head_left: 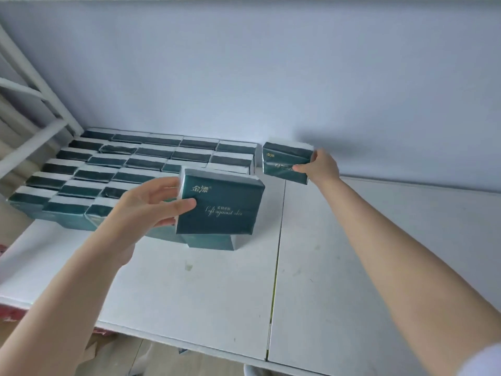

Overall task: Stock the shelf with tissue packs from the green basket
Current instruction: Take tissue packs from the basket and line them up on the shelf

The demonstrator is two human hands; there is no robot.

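Several dark green tissue packs (151, 158) stand in tight rows on the left part of the white shelf (352, 253), reaching back to the wall. My left hand (146, 207) holds one green tissue pack (225, 204) upright at the front right end of the rows, thumb on its front face and fingers behind. My right hand (320, 165) grips another tissue pack (284, 161) by its right end at the back wall, just right of the rows. The green basket is out of view.
A pale blue wall (271, 77) closes the back. A seam (276, 267) splits the shelf into two boards. White slanted frame bars (35, 104) rise at the left. The floor (135, 356) shows below the shelf's front edge.
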